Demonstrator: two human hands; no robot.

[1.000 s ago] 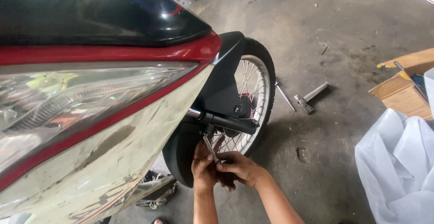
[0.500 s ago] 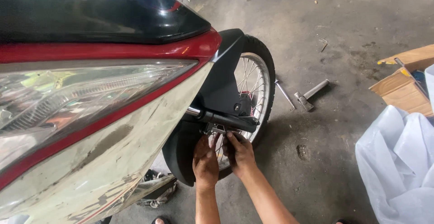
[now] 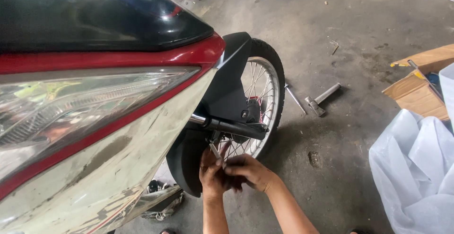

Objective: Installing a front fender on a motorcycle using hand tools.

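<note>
Slim metal tool (image 3: 215, 150), likely a small wrench or driver (type not resolvable), sits directly under the black fork leg (image 3: 234, 127) of the scooter's front wheel (image 3: 265, 106), its upper end at a fitting on the underside of the fork leg. Left hand (image 3: 213, 179) has fingers curled tight around the lower shank of the tool; right hand (image 3: 248, 171) is folded against the left just below the fork leg, fingers bent narrow, and whether it grips the tool or only braces the other hand cannot be told. Outward from the fork leg: spokes immediately behind the knuckles, black mudguard (image 3: 227, 87) above, red and cream front fairing (image 3: 118, 134) with headlamp (image 3: 80, 106) toward the camera; a hammer (image 3: 321, 100) and a thin rod (image 3: 295, 99) lie on the concrete floor (image 3: 331, 35) beyond the tyre, cardboard box (image 3: 418, 85) and clear plastic sheet (image 3: 416, 172) well off to the side. Risks, as judgement: the tool tip could slip off the fitting under load, driving knuckles into the spokes or rounding the fastener; a freed small part could drop and roll under the fairing. Versus half a second ago: hands sit lower and closer together, and the tool shank now shows above the left hand.
</note>
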